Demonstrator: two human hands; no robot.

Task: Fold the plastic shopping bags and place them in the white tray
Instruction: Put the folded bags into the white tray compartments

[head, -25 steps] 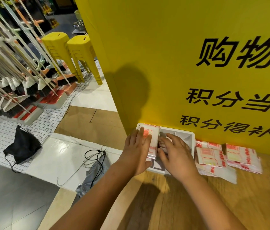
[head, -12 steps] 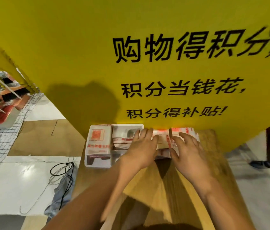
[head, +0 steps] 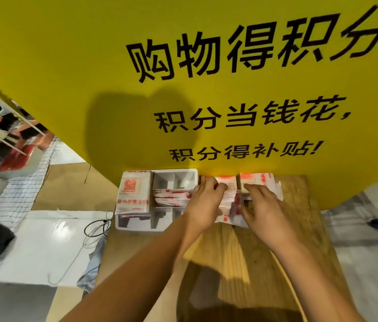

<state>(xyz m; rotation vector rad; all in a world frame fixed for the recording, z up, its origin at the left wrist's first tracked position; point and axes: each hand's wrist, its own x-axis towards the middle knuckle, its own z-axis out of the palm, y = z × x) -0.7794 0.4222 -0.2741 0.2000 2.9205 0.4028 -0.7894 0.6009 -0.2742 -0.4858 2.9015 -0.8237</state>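
- Plastic, thin and crumpled: my left hand (head: pixel 203 203) curls its fingers round the loose bag (head: pixel 228 203). My right hand (head: pixel 264 205) lies flatter on it, fingers fairly straight.
- I'd squeeze the air out and square the edges before each crease.
- Count: one bag in hand on the bench (head: pixel 253 263), two folded packs (head: pixel 256 182) just beyond, and one white tray (head: pixel 137 226) to the left. It holds one flat pack (head: pixel 132 191) and a bundle (head: pixel 171 197) I cannot count.

- Both bare forearms reach forward and converge.
- The left hand (head: pixel 204 203) lies palm down, fingers bent at the knuckles, tips hidden.
- The right hand (head: pixel 264 209) lies palm down just beside it, fingers fairly straight, thumb spread inward.
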